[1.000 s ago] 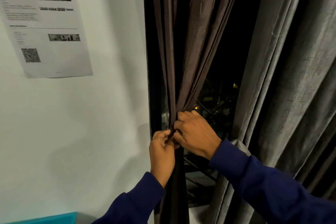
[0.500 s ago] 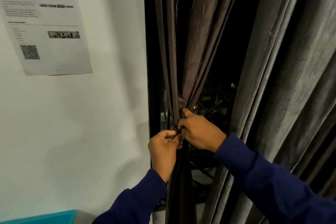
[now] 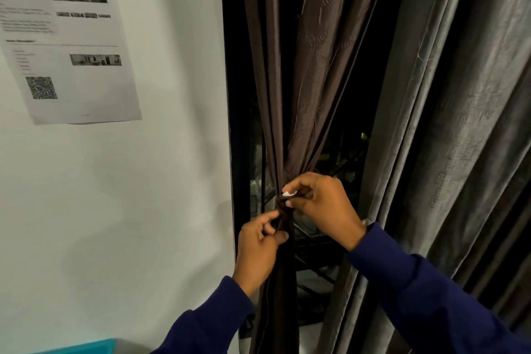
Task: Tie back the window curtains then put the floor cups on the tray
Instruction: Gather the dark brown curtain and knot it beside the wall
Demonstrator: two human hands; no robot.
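Right hand (image 3: 324,207) pinches a small white tab (image 3: 289,194) between thumb and forefinger, at the point where the brown curtain (image 3: 304,72) is gathered, centre of frame. What the tab is, cannot tell; looks like the end of a tie strip. Left hand (image 3: 258,250) just below and left of it, thumb and fingers curled round the bunched fabric right under the gathered knot (image 3: 283,210). Hands near each other, not touching as far as visible. Both in dark blue sleeves (image 3: 425,296) coming in from the bottom edge.

Brown curtain fans out wide above the gather toward the top of frame, hangs as a narrow bundle below it to the bottom edge. Grey curtain (image 3: 448,123) hangs loose on the right side of frame, not gathered. Dark window (image 3: 344,158) between the two curtains, a few small lights in it.

White wall (image 3: 143,210) on the left; printed sheet (image 3: 66,37) with photos and a QR code stuck upper left. Teal edge (image 3: 86,346) at bottom left, object unclear. Cups and tray not in frame.
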